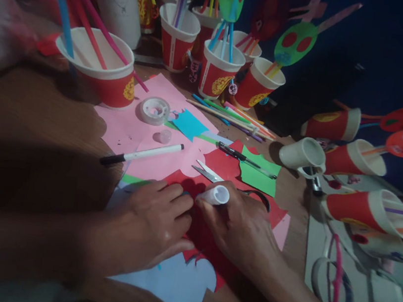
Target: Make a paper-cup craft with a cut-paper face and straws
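My right hand (240, 221) is closed around a white tube (219, 195), which looks like a glue stick or marker and leans over red paper (210, 247). My left hand (156, 219) rests on the papers just left of it, its fingers curled down and pressed together; what lies beneath them is hidden. Scissors (208, 173) with dark handles lie partly behind my right hand. Beyond them a black pen (238, 154) crosses red and green paper (258, 176). A white marker (149, 151) with a black cap lies on pink paper (118, 127).
Red and white cups (220, 68) with straws and paper faces stand at the back. More cups (358, 208) lie on their sides at the right, near a white mug (302, 153). A tape roll (154, 110), a blue paper piece (190, 125) and loose straws (236, 116) lie mid-table.
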Action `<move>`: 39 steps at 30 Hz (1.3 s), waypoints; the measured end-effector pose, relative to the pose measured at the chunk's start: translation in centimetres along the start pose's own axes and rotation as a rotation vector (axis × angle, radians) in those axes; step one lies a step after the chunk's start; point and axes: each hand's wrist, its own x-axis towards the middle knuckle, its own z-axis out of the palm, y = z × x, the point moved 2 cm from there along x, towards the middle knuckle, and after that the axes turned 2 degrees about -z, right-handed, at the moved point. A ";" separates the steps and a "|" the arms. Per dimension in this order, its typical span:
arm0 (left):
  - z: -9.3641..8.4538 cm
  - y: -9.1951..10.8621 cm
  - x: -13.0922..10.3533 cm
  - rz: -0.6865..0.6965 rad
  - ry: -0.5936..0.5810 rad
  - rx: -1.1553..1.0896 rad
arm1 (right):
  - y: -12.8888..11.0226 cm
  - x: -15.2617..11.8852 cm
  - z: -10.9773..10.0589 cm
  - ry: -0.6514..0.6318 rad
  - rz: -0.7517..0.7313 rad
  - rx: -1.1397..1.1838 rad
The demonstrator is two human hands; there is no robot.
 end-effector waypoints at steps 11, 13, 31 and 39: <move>0.1 -0.1 -0.1 0.007 -0.001 0.009 | 0.3 0.2 0.0 0.059 0.034 -0.124; 0.1 -0.1 -0.2 0.010 0.002 0.009 | 0.3 0.2 -0.2 0.061 0.042 -0.141; -2.2 -1.6 -0.3 0.079 0.105 -0.204 | 1.4 -0.1 -1.6 0.120 0.288 0.691; -2.8 -2.9 0.4 -0.292 0.210 -0.618 | 0.1 -0.8 -2.6 0.293 -0.283 0.370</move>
